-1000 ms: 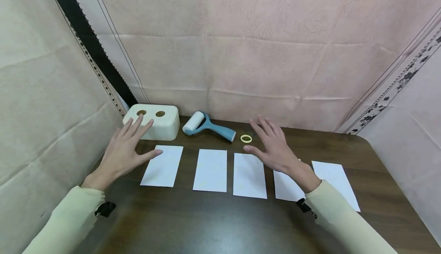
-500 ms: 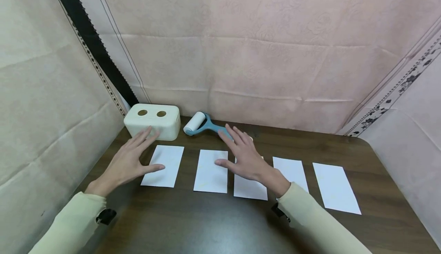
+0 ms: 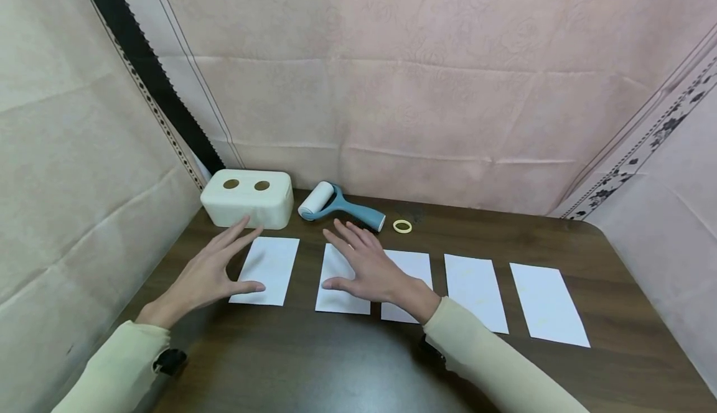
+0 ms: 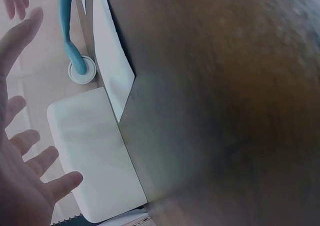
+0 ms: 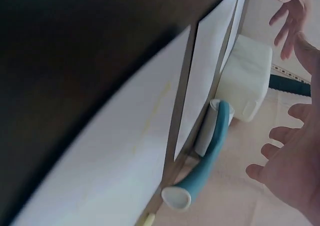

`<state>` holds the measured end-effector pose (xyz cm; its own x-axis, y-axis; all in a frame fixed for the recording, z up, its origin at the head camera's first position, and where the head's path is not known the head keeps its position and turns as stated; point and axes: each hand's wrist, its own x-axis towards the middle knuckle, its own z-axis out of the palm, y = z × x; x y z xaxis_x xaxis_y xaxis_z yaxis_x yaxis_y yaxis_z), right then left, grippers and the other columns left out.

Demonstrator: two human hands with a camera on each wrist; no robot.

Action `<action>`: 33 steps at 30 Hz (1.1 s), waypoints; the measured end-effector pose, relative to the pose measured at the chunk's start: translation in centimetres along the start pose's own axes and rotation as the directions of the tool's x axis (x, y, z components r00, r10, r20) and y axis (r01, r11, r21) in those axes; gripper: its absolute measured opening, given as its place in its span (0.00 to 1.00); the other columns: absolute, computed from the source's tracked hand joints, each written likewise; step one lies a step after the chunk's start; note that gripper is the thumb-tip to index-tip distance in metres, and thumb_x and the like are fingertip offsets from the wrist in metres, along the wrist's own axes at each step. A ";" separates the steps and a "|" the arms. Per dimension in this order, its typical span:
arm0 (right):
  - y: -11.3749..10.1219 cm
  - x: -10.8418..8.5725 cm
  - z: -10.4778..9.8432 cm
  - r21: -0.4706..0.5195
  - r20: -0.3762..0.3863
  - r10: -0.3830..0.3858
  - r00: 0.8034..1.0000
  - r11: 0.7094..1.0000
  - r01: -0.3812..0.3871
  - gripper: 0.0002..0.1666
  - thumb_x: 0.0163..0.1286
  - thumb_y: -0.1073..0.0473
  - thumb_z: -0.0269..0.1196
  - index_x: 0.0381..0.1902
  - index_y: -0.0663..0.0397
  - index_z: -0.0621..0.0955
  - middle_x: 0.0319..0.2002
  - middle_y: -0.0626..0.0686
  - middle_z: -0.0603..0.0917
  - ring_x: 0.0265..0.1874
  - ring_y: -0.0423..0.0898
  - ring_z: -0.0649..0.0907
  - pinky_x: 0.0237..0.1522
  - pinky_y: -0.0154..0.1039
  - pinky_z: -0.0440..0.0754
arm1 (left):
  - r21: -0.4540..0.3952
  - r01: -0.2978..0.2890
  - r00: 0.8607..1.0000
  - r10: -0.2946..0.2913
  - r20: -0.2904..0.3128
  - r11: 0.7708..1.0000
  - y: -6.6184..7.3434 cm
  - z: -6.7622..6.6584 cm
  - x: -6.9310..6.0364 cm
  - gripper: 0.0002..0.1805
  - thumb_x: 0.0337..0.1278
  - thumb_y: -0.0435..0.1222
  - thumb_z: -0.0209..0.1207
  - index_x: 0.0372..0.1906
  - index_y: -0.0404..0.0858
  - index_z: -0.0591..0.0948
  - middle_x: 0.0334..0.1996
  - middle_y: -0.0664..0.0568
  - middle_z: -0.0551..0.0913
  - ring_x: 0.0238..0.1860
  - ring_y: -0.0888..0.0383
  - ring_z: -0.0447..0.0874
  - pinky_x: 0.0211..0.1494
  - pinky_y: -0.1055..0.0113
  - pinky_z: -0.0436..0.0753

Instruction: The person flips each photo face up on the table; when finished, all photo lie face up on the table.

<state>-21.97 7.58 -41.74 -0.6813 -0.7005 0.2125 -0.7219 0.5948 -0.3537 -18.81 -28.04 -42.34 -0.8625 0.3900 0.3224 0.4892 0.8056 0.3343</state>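
A: Finger status?
B: Left hand (image 3: 203, 278) and right hand (image 3: 371, 271): fingers spread, grasping nothing, over paper sheets (image 3: 271, 265) on the bench (image 3: 280, 369).
A: Fault risk?
B: A low right sleeve (image 3: 487, 357) could drag one sheet askew.

The spread left grip (image 4: 21, 178) hangs near a white box (image 4: 100, 153) and white sheet (image 4: 112, 66).

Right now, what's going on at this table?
Someone's left hand and right hand are open, holding nothing, near a row of five sheets of paper on a table. The left is by the leftmost sheet, in front of a white box; in the head view, the right overlaps the second and third. A blue-handled roller and yellow ring lie behind the sheets, neither one in hand.
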 end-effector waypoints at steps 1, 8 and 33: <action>-0.2 0.2 0.2 -0.001 0.005 -0.004 1.000 1.000 0.004 0.56 0.73 0.31 0.65 0.86 0.48 0.57 0.86 0.55 0.49 0.84 0.57 0.49 0.80 0.61 0.48 | -0.002 -0.003 1.000 0.003 0.004 1.000 -0.1 0.1 -0.1 0.60 0.43 0.61 0.81 0.82 0.45 0.68 0.84 0.40 0.55 0.77 0.30 0.61 0.62 0.28 0.73; -1.3 1.6 1.9 0.001 0.054 -0.028 0.998 1.000 0.028 0.57 0.73 0.29 0.65 0.86 0.48 0.56 0.86 0.55 0.51 0.83 0.57 0.52 0.80 0.59 0.51 | -0.034 0.012 0.999 -0.010 0.050 0.999 -0.5 0.6 -0.6 0.63 0.42 0.64 0.80 0.83 0.46 0.65 0.84 0.40 0.54 0.77 0.31 0.60 0.65 0.30 0.73; -2.9 4.8 4.4 0.071 0.226 0.038 0.973 0.996 -0.056 0.54 0.73 0.30 0.66 0.84 0.53 0.63 0.83 0.56 0.59 0.82 0.56 0.57 0.80 0.55 0.54 | -0.035 0.063 0.974 -0.054 0.219 0.997 -0.8 1.2 -1.0 0.55 0.44 0.61 0.80 0.72 0.32 0.77 0.71 0.35 0.75 0.69 0.34 0.75 0.65 0.35 0.76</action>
<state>-22.64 0.78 -43.74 -0.6632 -0.7483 -0.0129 -0.6724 0.6033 -0.4287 -18.51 -28.53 -44.01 -0.8949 0.4344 0.1021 0.4383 0.8124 0.3845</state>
